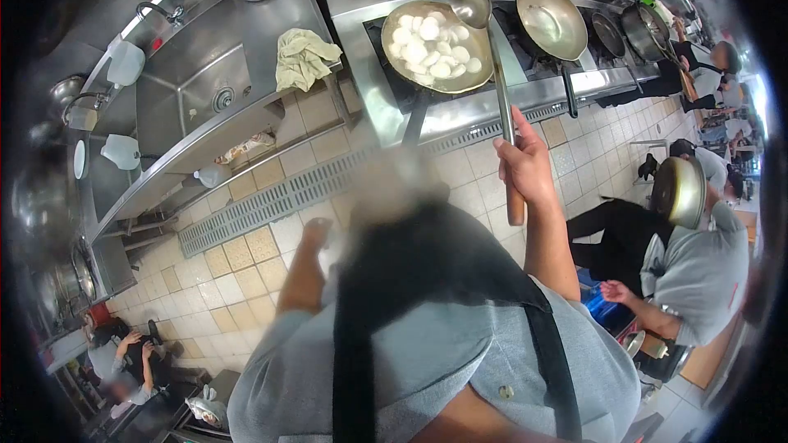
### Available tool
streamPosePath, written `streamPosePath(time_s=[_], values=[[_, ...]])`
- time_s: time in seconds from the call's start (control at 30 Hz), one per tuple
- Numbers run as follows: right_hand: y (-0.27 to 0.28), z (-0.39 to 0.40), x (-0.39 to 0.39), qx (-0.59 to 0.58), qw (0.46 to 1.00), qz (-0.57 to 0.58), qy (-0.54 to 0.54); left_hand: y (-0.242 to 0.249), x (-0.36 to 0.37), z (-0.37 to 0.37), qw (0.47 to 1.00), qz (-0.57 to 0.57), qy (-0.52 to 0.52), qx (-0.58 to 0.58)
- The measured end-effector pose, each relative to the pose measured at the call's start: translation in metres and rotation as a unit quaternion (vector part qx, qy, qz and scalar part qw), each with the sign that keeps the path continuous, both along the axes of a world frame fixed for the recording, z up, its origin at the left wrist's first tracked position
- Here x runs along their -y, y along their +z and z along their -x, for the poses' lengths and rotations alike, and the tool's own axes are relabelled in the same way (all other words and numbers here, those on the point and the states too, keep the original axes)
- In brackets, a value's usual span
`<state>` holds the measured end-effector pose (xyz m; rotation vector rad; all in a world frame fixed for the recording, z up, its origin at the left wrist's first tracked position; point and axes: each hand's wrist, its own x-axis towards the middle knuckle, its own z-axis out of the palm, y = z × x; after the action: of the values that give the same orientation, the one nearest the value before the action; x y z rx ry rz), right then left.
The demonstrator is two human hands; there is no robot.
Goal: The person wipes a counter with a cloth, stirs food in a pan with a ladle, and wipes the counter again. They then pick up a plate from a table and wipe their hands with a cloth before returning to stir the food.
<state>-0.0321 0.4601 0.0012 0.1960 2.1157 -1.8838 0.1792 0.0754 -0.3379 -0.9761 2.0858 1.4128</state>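
My right hand (525, 160) grips the long handle of a metal ladle (470, 5). The ladle's bowl hangs over the upper right rim of a pan (394, 66) on the stove. Round white pieces (427, 43) lie in that pan, several of them overlapping. The pan's dark handle (416, 119) points down towards my body. My left hand (316, 234) is low on the left, over the tiled floor, away from the pan. It is blurred, and its fingers cannot be made out.
A second pan (552, 23) and smaller pans stand further right on the stove. A cloth (304, 60) hangs at the counter's edge beside the sink (193, 90). At the right, a co-worker (698, 271) in grey holds a metal pan. More people are at the far right and lower left.
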Motion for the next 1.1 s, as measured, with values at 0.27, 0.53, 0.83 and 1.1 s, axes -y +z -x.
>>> streamPosePath(time_s=[0.27,0.53,0.83,1.1], values=[[-0.032,0.011,0.001,0.009,0.999,-0.046,0.001,-0.05,0.02,-0.019,0.982,0.053,-0.145,-0.112],[-0.032,0.009,-0.006,0.176,0.95,0.26,0.002,0.018,0.0,-0.002,0.997,0.018,-0.055,0.051],[-0.003,-0.017,-0.002,0.137,0.975,0.172,0.016,0.002,0.001,-0.008,0.999,-0.025,0.004,0.045],[-0.005,-0.032,-0.017,0.006,0.999,0.017,0.037,0.02,-0.009,-0.003,0.997,0.017,-0.069,0.031]])
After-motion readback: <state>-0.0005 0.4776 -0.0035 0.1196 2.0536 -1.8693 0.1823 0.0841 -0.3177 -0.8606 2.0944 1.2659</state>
